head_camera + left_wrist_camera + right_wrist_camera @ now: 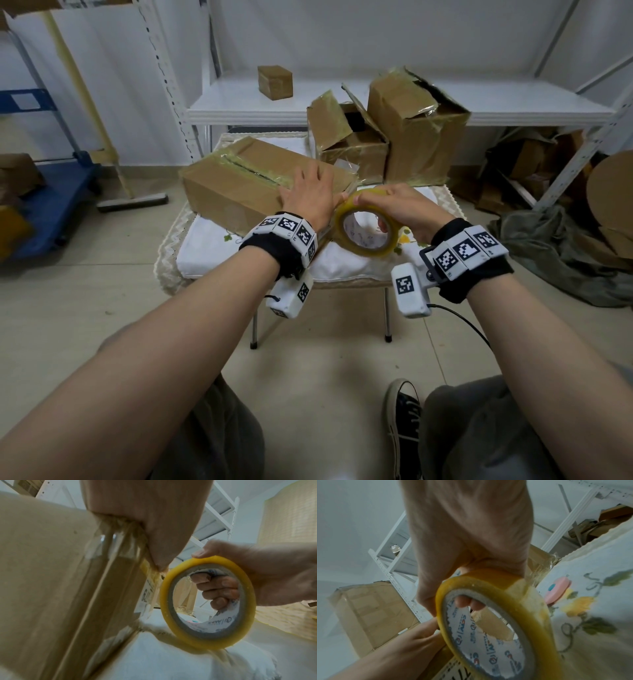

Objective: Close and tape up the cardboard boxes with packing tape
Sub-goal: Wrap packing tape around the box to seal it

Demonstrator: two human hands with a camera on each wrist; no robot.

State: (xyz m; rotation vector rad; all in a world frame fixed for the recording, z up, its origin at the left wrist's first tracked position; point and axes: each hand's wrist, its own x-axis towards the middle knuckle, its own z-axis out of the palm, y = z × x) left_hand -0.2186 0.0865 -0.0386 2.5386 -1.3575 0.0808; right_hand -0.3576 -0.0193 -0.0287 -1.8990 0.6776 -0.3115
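A long cardboard box [233,185] lies on the small table, its top flaps shut with tape along the seam. My left hand [310,195] rests flat on the near right end of its top, fingers spread; in the left wrist view the palm [154,520] presses down over the taped box corner [109,555]. My right hand [397,209] grips a yellowish roll of packing tape [366,228] right beside the box end, fingers curled through the core [217,588] and thumb on the rim. In the right wrist view the tape roll [496,622] fills the middle.
Two battered, partly open boxes [349,140] [414,126] stand at the table's far right. A small taped box [275,82] sits on the white shelf [239,106] behind. A white embroidered cloth [219,246] covers the table. A pink round object [556,591] lies on the cloth.
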